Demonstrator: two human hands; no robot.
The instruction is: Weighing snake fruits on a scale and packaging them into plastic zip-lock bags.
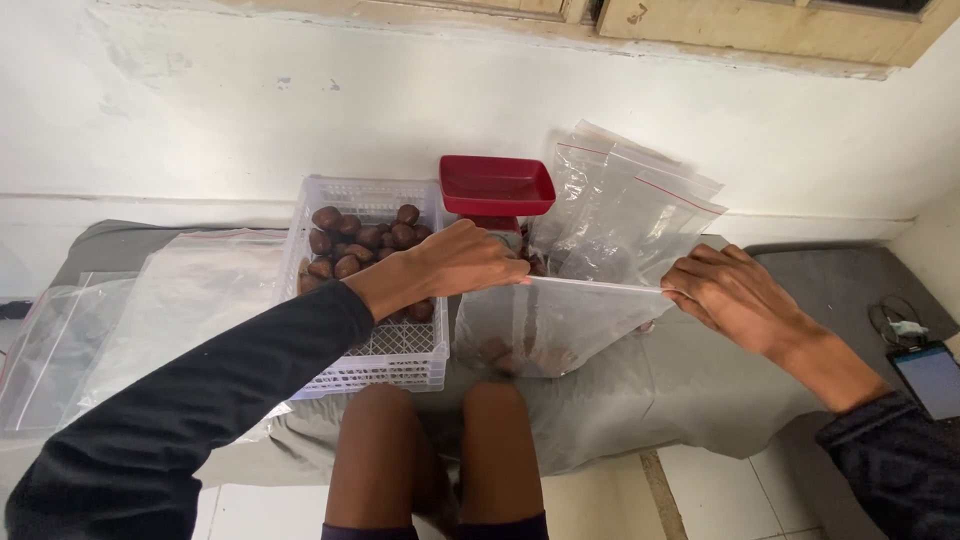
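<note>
My left hand pinches the left end of the top edge of a clear zip bag. My right hand grips the right end of the same edge, so the bag hangs stretched between them. A few brown round fruits lie in the bag's bottom. Behind my left hand stands a white plastic basket with several brown fruits at its far end.
A red tray on a small scale stands behind the bag. More clear zip bags lean against the wall at right, and others lie at left. A phone with a cable rests at far right. My knees are below.
</note>
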